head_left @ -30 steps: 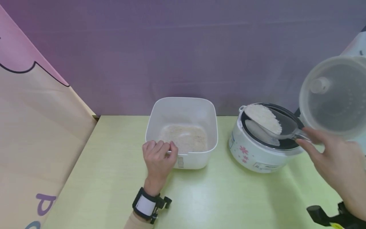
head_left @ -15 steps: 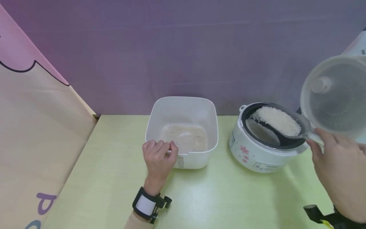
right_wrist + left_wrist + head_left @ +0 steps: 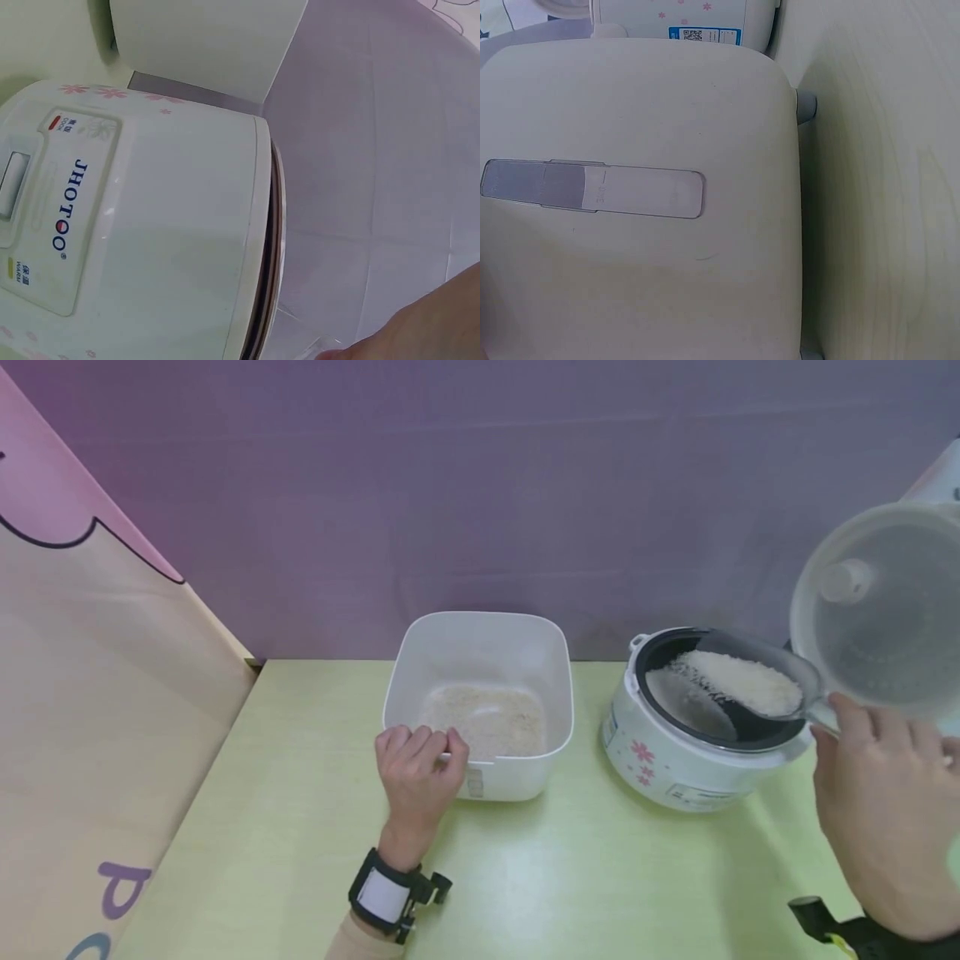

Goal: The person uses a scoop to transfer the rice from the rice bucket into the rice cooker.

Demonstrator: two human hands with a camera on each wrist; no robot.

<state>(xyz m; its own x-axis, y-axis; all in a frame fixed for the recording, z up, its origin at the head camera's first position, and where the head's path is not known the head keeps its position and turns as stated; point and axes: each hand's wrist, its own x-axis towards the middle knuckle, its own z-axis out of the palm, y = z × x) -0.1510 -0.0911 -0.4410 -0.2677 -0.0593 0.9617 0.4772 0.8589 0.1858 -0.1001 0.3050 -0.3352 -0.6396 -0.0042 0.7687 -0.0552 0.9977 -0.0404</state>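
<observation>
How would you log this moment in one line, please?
left hand: grips bin | right hand: holds scoop | rice: in scoop, over cooker | lid: raised

The head view's right edge cuts off the raised lid (image 3: 892, 610) and clips the right hand (image 3: 888, 810), whose fingers (image 3: 852, 718) cover part of the scoop handle (image 3: 823, 716). The left hand (image 3: 420, 772) hides some of the white bin (image 3: 517, 781). The front label (image 3: 701, 796) is too small to read; both wrist views crop the rice cooker (image 3: 678, 766).

The left hand (image 3: 417, 770) is being held with its fingers curled; the right hand (image 3: 885, 802) is being held out, thumb and forefinger being set in a pinch.
</observation>
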